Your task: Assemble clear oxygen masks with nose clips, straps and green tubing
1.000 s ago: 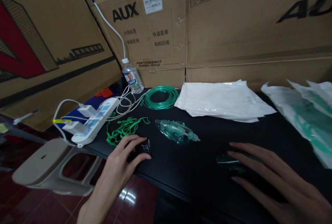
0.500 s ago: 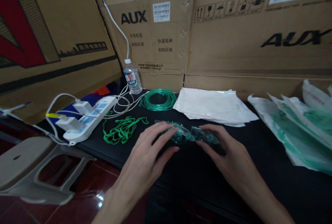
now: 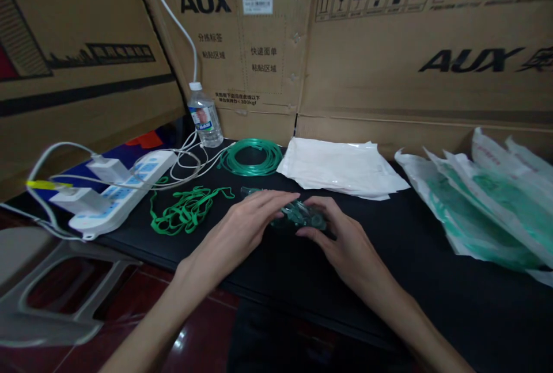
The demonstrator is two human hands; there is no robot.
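Clear green plastic mask parts (image 3: 298, 212), like those of an oxygen mask, are together between my hands on the black tabletop. My left hand (image 3: 254, 212) is closed over the left part, its fingers close together and hiding much of it. My right hand (image 3: 330, 220) grips the right part between thumb and curved fingers. The two parts touch or overlap; how they meet is hidden. Left of my left hand lies a tangle of green elastic strap (image 3: 185, 209). Behind it rests a coil of green tubing (image 3: 273, 159).
White flat packets (image 3: 337, 166) lie behind my hands. Several bags with green contents (image 3: 484, 212) stand at right. On the left are a power strip (image 3: 125, 194) with plugs and cables, and a water bottle (image 3: 206, 120). Cardboard boxes (image 3: 363, 85) wall the back; a stool (image 3: 64, 298) stands below left.
My hands have come closer together, and the gap between the two mask parts has closed. My left fingers now cover more of the left part. The camera view has shifted slightly.
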